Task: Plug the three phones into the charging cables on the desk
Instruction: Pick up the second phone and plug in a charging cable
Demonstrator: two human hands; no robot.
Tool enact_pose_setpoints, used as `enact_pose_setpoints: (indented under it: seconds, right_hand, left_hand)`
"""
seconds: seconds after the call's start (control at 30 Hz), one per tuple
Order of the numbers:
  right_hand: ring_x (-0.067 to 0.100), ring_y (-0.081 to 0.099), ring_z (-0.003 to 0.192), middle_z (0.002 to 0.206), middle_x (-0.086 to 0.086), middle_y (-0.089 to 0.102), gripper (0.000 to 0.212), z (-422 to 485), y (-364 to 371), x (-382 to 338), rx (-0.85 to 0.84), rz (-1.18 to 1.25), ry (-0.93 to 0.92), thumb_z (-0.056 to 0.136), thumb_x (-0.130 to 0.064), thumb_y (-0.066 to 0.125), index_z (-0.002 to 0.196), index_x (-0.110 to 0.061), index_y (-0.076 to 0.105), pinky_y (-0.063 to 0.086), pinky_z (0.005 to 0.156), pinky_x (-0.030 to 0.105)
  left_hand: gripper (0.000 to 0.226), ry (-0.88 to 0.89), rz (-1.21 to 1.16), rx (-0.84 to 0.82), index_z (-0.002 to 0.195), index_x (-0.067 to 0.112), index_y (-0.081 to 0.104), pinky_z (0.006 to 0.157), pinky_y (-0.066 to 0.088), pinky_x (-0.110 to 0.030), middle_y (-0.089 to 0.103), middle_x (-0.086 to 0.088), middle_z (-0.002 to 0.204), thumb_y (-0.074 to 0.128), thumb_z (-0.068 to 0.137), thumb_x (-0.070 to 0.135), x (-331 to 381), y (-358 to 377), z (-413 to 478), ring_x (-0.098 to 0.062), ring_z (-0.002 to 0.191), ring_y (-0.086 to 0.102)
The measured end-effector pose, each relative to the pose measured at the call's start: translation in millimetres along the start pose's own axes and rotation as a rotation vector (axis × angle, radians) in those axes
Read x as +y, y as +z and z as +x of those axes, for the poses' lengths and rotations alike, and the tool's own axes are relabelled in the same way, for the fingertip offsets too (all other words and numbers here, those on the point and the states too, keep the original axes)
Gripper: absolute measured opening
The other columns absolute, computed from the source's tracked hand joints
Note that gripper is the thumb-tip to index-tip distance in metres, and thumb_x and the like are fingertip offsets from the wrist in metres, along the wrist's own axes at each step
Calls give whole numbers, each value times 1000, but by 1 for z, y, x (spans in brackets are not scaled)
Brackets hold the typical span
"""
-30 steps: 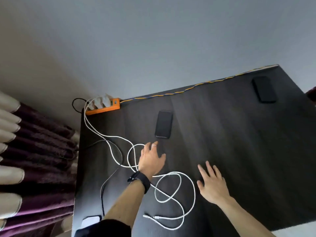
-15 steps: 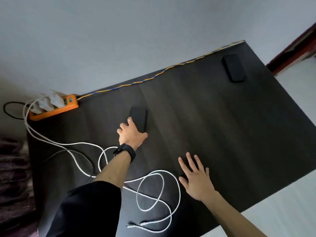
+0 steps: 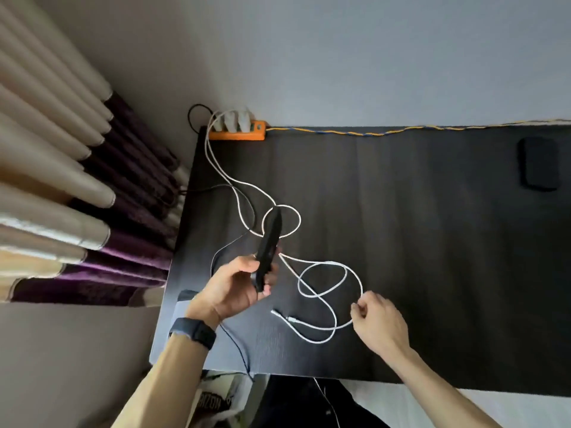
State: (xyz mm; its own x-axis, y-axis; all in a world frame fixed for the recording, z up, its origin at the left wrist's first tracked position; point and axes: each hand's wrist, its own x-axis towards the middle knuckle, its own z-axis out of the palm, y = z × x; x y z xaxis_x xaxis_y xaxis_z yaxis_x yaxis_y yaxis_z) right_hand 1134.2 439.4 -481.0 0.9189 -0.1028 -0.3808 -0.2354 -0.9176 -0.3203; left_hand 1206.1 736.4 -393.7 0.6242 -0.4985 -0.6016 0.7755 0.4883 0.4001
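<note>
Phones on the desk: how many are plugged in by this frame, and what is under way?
None looks plugged in. The left hand holds one black phone off the desk, no cable in it; the right hand pinches a white cable whose plug ends lie loose. A second phone lies untouched far right; a third can't be confirmed.

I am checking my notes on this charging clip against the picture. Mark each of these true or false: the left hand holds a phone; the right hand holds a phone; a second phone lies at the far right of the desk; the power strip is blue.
1. The left hand holds a phone. True.
2. The right hand holds a phone. False: it pinches the white cable.
3. A second phone lies at the far right of the desk. True.
4. The power strip is blue. False: it is orange.
</note>
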Motion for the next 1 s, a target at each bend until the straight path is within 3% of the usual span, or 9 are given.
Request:
enact_pose_setpoints:
  seconds: [0.1, 0.2, 0.27, 0.33, 0.43, 0.57, 0.7, 0.87, 1.0]
  right_hand:
    - [20, 63, 78, 76, -7, 62, 16, -39, 28, -21, -51, 62, -191, 87, -36, 62, 79, -25, 53, 47, 60, 34]
    - [22, 65, 91, 101, -5, 61, 14, -49, 51, -41, -125, 8, -314, 89, -36, 59, 99, -26, 55, 53, 67, 37]
    - [25, 65, 103, 126, -1, 50, 33, -48, 58, -51, -229, -70, -299, 94, -39, 56, 123, -24, 49, 54, 75, 41]
    - [30, 65, 106, 135, 3, 40, 45, -48, 61, -58, -296, -169, -257, 96, -42, 54, 134, -20, 41, 52, 78, 42]
    - [32, 67, 101, 132, 6, 38, 45, -48, 63, -62, -301, -253, -231, 97, -44, 53, 130, -17, 40, 49, 73, 40]
    - [32, 68, 99, 126, 6, 41, 45, -51, 69, -66, -264, -289, -208, 97, -48, 54, 126, -16, 41, 49, 71, 40]
    - [30, 64, 106, 124, 5, 47, 41, -53, 78, -81, -210, -280, -222, 96, -45, 57, 123, -17, 45, 52, 73, 43]
    - [27, 53, 118, 120, 4, 61, 26, -49, 95, -104, -277, -314, -206, 98, -35, 55, 117, -17, 55, 51, 88, 44]
    - [28, 52, 112, 110, 2, 62, 17, -55, 97, -112, -300, -322, -284, 99, -31, 51, 108, -18, 58, 48, 89, 43]
  left_hand:
    - [78, 42, -9, 74, 122, 7, 52, 57, 46, -28, 54, -8, 88, 88, 54, 6, -32, -25, -47, -19, 67, 53]
    - [54, 71, -20, 255, 93, 13, 59, 55, 48, -30, 64, -10, 81, 92, 51, 3, -69, -40, -79, -22, 64, 62]
    - [27, 70, -33, 352, 91, 11, 59, 50, 48, -29, 66, -9, 74, 73, 73, -2, -88, -46, -90, -21, 60, 63]
    - [15, 55, -73, 419, 94, 7, 57, 48, 44, -28, 66, -10, 72, 53, 87, -6, -106, -53, -98, -21, 58, 61]
    - [17, 55, -160, 471, 100, 3, 58, 49, 44, -26, 67, -13, 80, 50, 87, -4, -129, -65, -106, -21, 63, 63]
    - [40, 74, -264, 510, 114, 14, 53, 53, 45, -29, 67, -12, 92, 60, 76, 2, -147, -84, -116, -23, 72, 61]
    - [15, 72, -278, 499, 91, 16, 65, 57, 37, -28, 72, -7, 81, 60, 78, 10, -145, -93, -130, -20, 67, 62]
    - [16, 76, -338, 540, 96, 18, 62, 59, 39, -29, 74, -6, 85, 53, 92, 6, -139, -121, -140, -20, 71, 67]
    - [17, 77, -289, 528, 98, 22, 59, 60, 40, -29, 69, -6, 93, 55, 91, 7, -133, -133, -144, -20, 75, 62]
